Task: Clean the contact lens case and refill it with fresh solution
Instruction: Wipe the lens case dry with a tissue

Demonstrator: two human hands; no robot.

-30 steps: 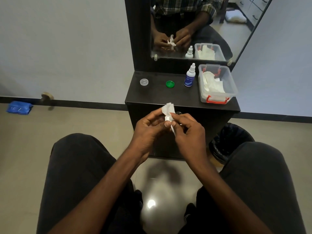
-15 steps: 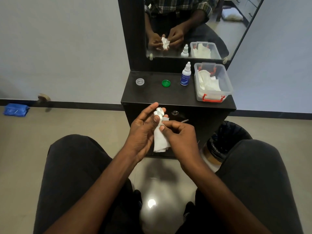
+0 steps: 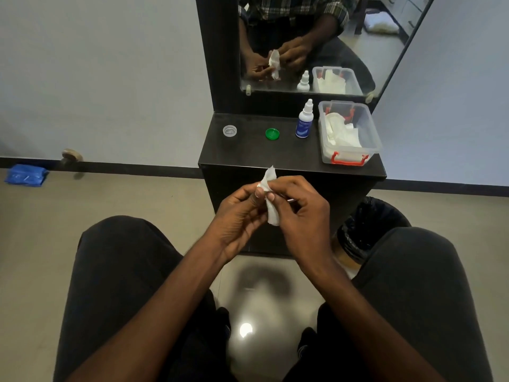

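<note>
Illumination is even and moderate, from overhead. A bright glare spot (image 3: 246,330) reflects off the glossy floor (image 3: 154,194) between the legs, with a soft shadow (image 3: 264,279) above it. The dark cabinet top (image 3: 264,153) shows a faint sheen. Wide-angle distortion bends the baseboard (image 3: 124,168) and the frame edges. Focus is acceptable; fine detail is soft.

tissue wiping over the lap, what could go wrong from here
1. Both hands, left and right, pinch the tissue over the floor, not the counter. Whatever is wrapped inside is hidden; if it slips, it likely lands on the floor.
2. The clear cap and green cap lie uncovered on the counter and may gather dust.
3. The solution bottle stands narrow and upright beside the tissue box; reaching for tissues could topple it.
</note>
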